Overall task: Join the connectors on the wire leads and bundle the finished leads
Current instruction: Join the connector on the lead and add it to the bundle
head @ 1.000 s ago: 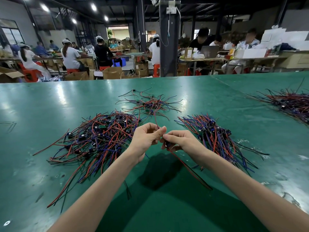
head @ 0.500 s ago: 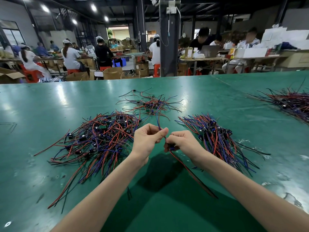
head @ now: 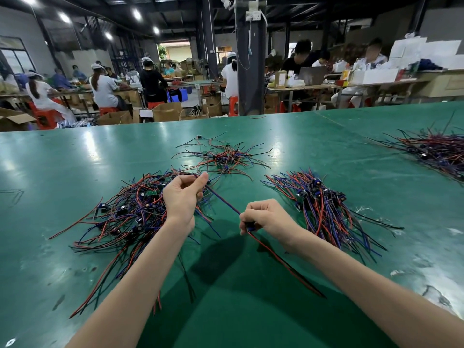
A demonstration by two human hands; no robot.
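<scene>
A wire lead point(head: 223, 200) of blue and red strands runs taut between my two hands above the green table point(head: 251, 310). My left hand point(head: 182, 198) pinches its far end between thumb and curled fingers. My right hand point(head: 266, 218) grips the lead lower down, around a small dark blue connector, and the red and black tail point(head: 283, 264) trails toward me over the table. A loose tangled pile of leads point(head: 125, 217) lies under and left of my left hand. A neater pile of leads point(head: 324, 209) lies to the right of my right hand.
A smaller scattered heap of leads point(head: 223, 156) lies farther back in the middle. Another pile point(head: 437, 151) sits at the far right edge. Beyond the table stand a dark pillar point(head: 249, 59), cardboard boxes and several seated workers at other benches.
My hands, held close together before, have drawn apart: the left went up and away, the right came down toward me, and the lead is now stretched between them.
</scene>
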